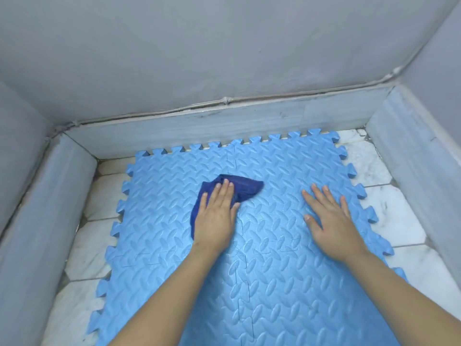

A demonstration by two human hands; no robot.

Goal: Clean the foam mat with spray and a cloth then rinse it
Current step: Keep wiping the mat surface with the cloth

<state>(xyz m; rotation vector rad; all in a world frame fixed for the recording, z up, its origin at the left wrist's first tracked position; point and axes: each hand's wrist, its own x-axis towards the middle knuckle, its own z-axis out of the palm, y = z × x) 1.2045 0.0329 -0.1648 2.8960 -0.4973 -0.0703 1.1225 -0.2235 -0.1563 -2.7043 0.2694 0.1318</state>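
A light blue foam mat (274,171) made of interlocking tiles with a raised leaf pattern lies flat on the floor and fills most of the head view. A dark blue cloth (245,187) is bunched on the mat left of centre. My left hand (215,216) presses flat on the cloth, fingers extended, covering its near part. My right hand (329,218) rests palm down on the bare mat to the right, fingers spread, holding nothing. No spray bottle is in view.
White marble floor tiles (99,203) show along the mat's left and right sides. A low grey marble skirting (224,128) runs around three sides below grey walls (199,46). A thin cable (225,99) runs along the top of the skirting.
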